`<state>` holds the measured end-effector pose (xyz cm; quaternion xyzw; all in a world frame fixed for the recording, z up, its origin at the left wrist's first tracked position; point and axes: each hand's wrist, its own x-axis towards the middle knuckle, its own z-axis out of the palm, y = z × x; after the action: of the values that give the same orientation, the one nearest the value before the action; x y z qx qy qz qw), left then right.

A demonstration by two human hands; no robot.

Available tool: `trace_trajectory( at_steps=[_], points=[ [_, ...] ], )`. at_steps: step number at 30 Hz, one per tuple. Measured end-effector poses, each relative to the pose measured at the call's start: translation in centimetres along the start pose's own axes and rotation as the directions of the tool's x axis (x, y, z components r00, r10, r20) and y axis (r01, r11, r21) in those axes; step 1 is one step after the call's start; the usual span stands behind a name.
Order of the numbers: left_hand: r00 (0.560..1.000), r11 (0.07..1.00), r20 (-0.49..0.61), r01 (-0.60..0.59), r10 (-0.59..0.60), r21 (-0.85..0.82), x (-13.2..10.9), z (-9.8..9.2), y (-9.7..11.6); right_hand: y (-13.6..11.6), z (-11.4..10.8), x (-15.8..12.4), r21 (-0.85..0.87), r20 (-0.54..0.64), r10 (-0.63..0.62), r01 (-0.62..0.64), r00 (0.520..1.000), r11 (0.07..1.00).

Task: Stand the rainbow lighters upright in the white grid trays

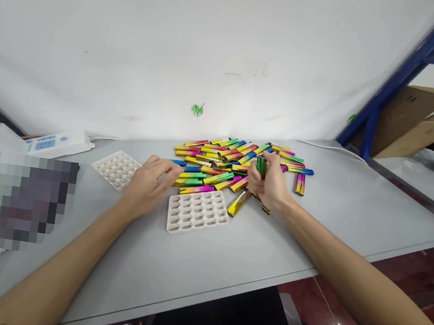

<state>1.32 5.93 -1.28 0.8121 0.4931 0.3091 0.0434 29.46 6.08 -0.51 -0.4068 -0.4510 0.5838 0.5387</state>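
Note:
My right hand [268, 183] is closed around a shiny lighter casing [261, 164], whose green end shows above the fingers. It is at the right part of a loose pile of lighter casings [225, 178], metallic in gold, green, blue, red and pink. My left hand [149, 185] hovers at the left edge of the pile, fingers loosely bent and slightly blurred, with nothing visible in it. Between the hands lies a white tray [198, 212] with rows of oval holes. Another white holed tray [116, 169] lies behind my left hand, partly covered by it.
A pixelated dark object [27, 206] with a cable lies at the left, near a white power strip [60, 143]. The white wall [216, 49] rises behind the grey table [192, 277]. Cardboard boxes [412, 122] stand beyond a blue metal frame [399, 70] at the right.

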Motion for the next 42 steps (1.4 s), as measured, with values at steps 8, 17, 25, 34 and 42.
trace_trajectory(
  at_steps=[8, 17, 25, 34, 42],
  points=[
    [1.0, 1.0, 0.017, -0.008, 0.008, -0.023, -0.2, 0.1, 0.0, 0.6, 0.2, 0.0, -0.011, -0.021, 0.016, -0.017, 1.0, 1.0],
    [0.998, 1.0, 0.067, -0.021, 0.02, 0.009, -0.2, -0.1, -0.1, 0.2, 0.6, -0.5, -0.052, -0.005, 0.033, -0.034, 0.999, 0.998],
    [0.995, 0.997, 0.063, -0.08, 0.08, -0.008, -0.2, -0.1, -0.4, 0.8, 0.5, -0.5, -0.12, -0.01, 0.0, -0.001, 1.0, 0.993],
    [0.962, 0.961, 0.149, -0.247, 0.228, 0.126, -0.4, -0.9, -2.2, -0.4, 1.8, -1.9, -0.504, 0.253, -0.156, 0.268, 0.955, 0.821],
    [0.917, 0.946, 0.301, -0.306, 0.262, 0.109, -0.3, -1.4, -1.6, -0.4, 6.7, -1.4, -0.492, 0.432, -0.176, 0.394, 0.885, 0.776]
  ],
)
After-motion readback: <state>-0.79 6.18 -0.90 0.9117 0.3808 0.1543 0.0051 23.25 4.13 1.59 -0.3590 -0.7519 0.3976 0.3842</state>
